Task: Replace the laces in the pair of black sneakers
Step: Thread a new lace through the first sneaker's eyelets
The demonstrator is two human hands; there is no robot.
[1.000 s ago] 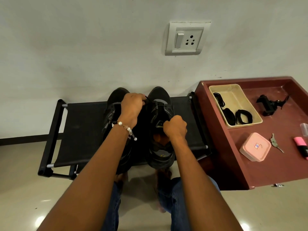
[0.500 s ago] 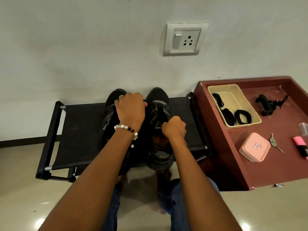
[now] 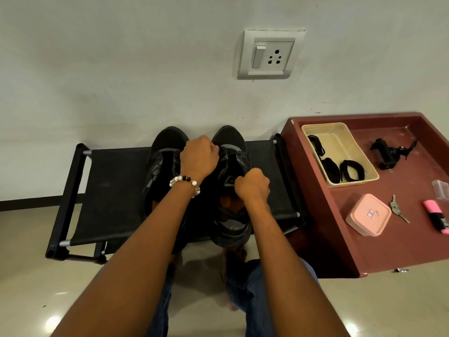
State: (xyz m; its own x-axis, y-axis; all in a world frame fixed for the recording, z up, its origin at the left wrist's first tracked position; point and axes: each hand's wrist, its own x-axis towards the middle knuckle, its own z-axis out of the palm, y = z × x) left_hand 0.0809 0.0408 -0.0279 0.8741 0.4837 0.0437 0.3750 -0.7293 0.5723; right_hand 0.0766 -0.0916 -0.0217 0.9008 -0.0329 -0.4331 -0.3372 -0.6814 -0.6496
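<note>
Hands first: the right hand [image 3: 252, 184] is curled over the tongue of the right sneaker [image 3: 232, 190], apparently pinching it; the left hand [image 3: 198, 156] curls over the gap between the 2 sneakers, its grip hidden. Both sneakers stand on a black rack [image 3: 116, 190]. Further right, on the red desk [image 3: 388, 239], lies a closed pink box [image 3: 368, 214]; beyond it a beige tray [image 3: 345, 142] holds coiled black laces [image 3: 351, 170].

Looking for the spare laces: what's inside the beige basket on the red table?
The beige basket holds black lace bundles along its near side; nothing covers them.
</note>
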